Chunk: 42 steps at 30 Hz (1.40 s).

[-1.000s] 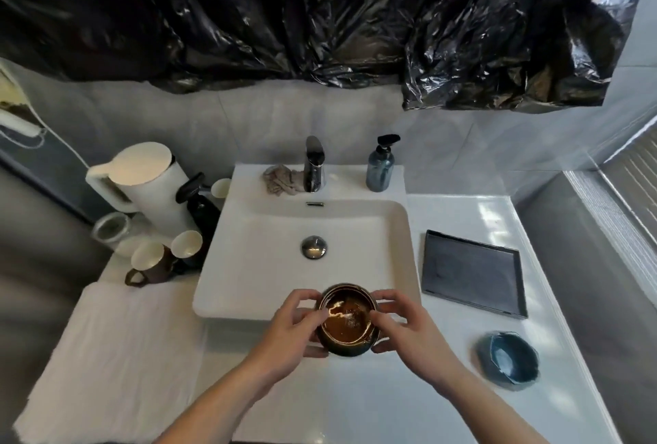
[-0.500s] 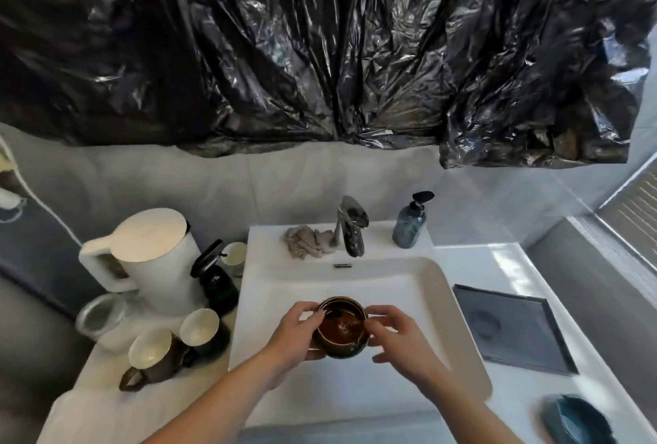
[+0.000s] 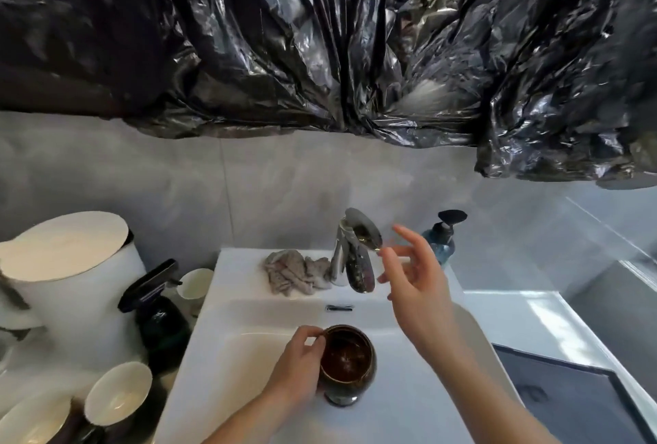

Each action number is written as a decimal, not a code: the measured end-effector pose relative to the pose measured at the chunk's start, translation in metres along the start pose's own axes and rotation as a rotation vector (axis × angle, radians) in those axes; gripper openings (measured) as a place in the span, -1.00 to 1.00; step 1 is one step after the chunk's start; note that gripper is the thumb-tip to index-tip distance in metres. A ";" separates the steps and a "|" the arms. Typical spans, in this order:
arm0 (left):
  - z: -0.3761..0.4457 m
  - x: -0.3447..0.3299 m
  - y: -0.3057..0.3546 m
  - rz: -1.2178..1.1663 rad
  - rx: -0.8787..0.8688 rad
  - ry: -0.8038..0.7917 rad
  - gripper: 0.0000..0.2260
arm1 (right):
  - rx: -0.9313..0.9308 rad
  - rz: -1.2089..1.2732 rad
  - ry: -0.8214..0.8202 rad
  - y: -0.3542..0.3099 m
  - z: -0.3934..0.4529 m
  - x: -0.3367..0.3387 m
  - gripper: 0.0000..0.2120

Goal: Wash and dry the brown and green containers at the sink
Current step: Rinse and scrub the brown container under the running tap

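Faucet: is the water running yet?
Off: no stream falls from the faucet spout above the brown container; the right hand reaches open toward its lever.

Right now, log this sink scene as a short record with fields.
place: white sink under a chrome tap
left hand: grips the brown cup over the basin
right hand: open, fingers spread, raised close to the tap lever
water: none seen running
behind basin: grey rag, soap bottle
left side: white kettle, cups
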<state>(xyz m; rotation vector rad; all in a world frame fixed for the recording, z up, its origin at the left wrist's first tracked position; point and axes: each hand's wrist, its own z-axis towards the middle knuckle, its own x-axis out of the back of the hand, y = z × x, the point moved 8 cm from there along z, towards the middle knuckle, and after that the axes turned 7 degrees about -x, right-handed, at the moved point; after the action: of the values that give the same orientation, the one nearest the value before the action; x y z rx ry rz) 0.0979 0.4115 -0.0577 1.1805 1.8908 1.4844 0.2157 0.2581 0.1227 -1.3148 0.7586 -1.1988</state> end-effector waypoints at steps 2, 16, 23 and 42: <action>0.004 -0.002 -0.008 -0.029 -0.039 0.025 -0.86 | 0.087 0.007 -0.017 -0.006 0.006 -0.006 -0.74; -0.001 -0.003 -0.007 -0.013 -0.305 0.085 -0.80 | 0.431 -0.034 0.094 0.002 0.011 -0.008 -0.79; 0.000 0.002 0.000 0.027 -0.365 0.103 -0.81 | 0.511 -0.126 0.163 -0.005 0.018 -0.006 -0.82; 0.010 0.003 0.014 0.094 -0.399 0.067 -0.81 | 0.423 -0.306 0.163 -0.025 0.026 -0.003 -0.77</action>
<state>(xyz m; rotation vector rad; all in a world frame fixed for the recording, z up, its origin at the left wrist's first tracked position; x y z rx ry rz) 0.1089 0.4201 -0.0468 1.0506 1.4969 1.8648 0.2340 0.2731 0.1509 -1.0083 0.3898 -1.6251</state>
